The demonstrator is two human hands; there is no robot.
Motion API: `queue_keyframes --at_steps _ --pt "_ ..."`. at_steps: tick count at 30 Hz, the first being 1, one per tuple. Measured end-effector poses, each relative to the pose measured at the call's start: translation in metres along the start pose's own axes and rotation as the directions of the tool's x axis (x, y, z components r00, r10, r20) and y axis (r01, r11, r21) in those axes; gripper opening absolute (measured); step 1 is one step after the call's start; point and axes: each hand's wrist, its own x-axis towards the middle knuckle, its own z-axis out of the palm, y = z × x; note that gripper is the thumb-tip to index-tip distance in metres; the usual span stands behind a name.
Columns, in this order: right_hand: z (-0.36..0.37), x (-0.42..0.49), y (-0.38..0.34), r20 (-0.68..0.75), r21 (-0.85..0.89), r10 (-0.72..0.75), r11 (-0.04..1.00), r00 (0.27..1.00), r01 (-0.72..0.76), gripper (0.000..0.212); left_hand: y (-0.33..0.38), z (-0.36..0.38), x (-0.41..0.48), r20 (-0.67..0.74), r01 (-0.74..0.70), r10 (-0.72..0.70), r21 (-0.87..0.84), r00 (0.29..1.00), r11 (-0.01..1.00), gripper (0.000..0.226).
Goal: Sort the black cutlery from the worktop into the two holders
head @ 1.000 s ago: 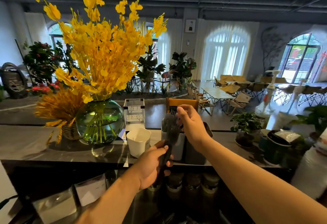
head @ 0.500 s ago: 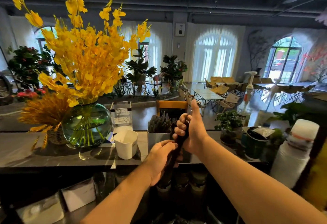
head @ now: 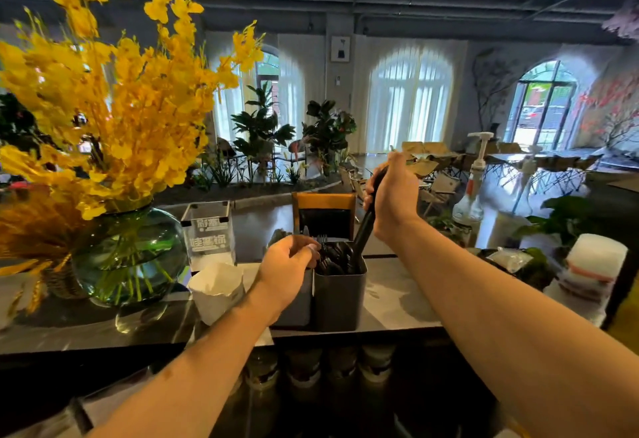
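Right grip (head: 390,199) clamped in a fist round a bundle of black cutlery (head: 363,230), held high on the stems; the lower ends dip into the right holder (head: 340,296) from its 1 o'clock side. The bundle is tilted, probably so the ends slide in beside the pieces standing there. Left grip (head: 287,264) sits over the left holder (head: 301,302), which touches the right one at its 9 o'clock. Its fingers curl down over the top, likely to steady the holder or square up its contents. Cannot tell whether they pinch a piece or only rest there. Fork tines (head: 322,239) poke up at 1 o'clock of the left knuckles. Both holders stand on the counter (head: 397,299), with a white paper cup (head: 218,292) just beside at 9 o'clock and a green glass vase (head: 128,257) further out the same way. Most of the left holder is hidden behind the hand. Contents of the right holder read as rounded dark shapes, maybe spoon bowls. What kind of pieces make up the bundle is unclear. The lower worktop at 6 o'clock is in shadow, so any loose cutlery left there cannot be made out.
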Motion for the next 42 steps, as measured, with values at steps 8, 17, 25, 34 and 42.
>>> queue_keyframes --at_steps 8,17,25,34,42 --pt "-0.001 0.03 0.066 0.033 -0.055 -0.129 0.99 0.991 0.131 0.03 -0.017 -0.01 0.054 0.023 -0.521 0.645 0.612 0.764 0.595 0.02" --pt "-0.027 0.041 0.138 0.274 -0.823 0.052 0.529 0.96 0.207 0.04 -0.051 0.0 0.097 0.334 -0.378 0.188 0.875 0.924 0.302 0.049" --pt "-0.031 0.04 0.157 0.419 -0.876 0.12 0.313 0.9 0.367 0.04 -0.045 0.007 0.111 0.341 -0.318 -0.067 0.919 0.938 0.232 0.077" --pt "-0.031 0.045 0.158 0.407 -0.88 0.172 0.337 0.897 0.335 0.054 -0.048 0.006 0.119 0.389 -0.355 -0.053 0.882 0.92 0.309 0.073" --pt "-0.03 0.045 0.159 0.393 -0.884 0.191 0.347 0.899 0.313 0.054 -0.043 0.01 0.123 0.413 -0.377 -0.106 0.891 0.905 0.254 0.054"
